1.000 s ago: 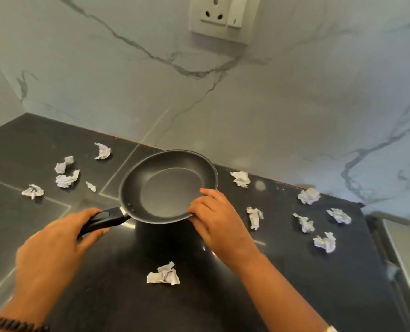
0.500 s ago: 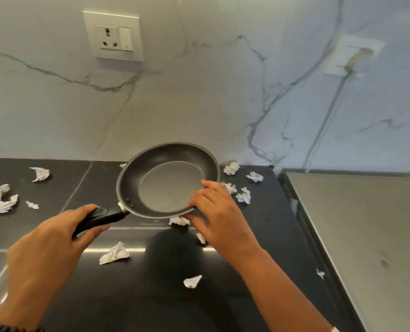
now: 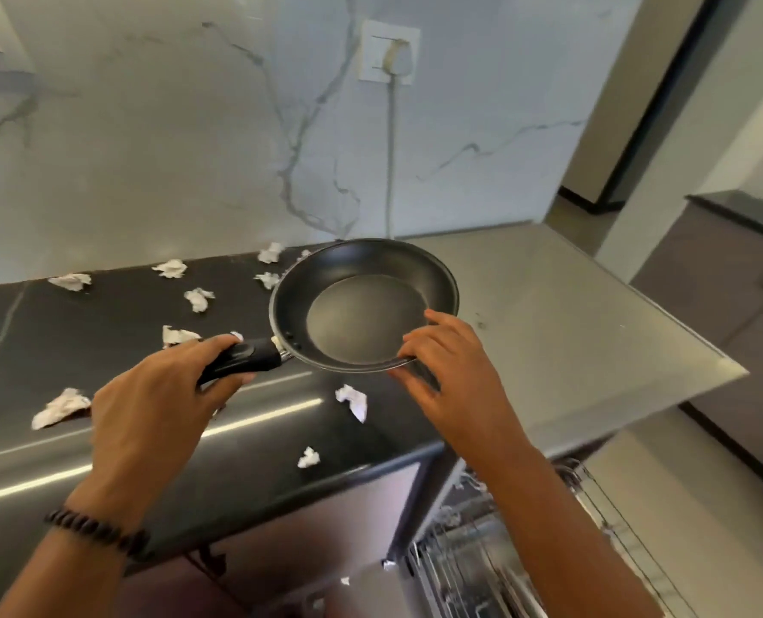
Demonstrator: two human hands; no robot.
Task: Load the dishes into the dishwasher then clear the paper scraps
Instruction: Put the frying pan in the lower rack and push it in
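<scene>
A black non-stick frying pan (image 3: 364, 305) hangs in the air above the right end of the dark countertop (image 3: 103, 341). My left hand (image 3: 148, 399) grips its black handle. My right hand (image 3: 451, 372) holds the pan's near right rim, fingers curled over the edge. Several crumpled white paper scraps (image 3: 199, 298) lie scattered over the countertop, one (image 3: 352, 401) just below the pan. The wire rack of the open dishwasher (image 3: 482, 568) shows at the bottom right, below the counter edge.
A pale grey worktop (image 3: 571, 314) adjoins the dark one on the right. A marble wall with a socket and a hanging cable (image 3: 390, 140) stands behind. Small paper bits lie on the floor near the dishwasher rack.
The pan, held in both hands, has travelled right along the counter to its right end. My view has swung right and down, bringing the grey worktop and dishwasher rack into sight.
</scene>
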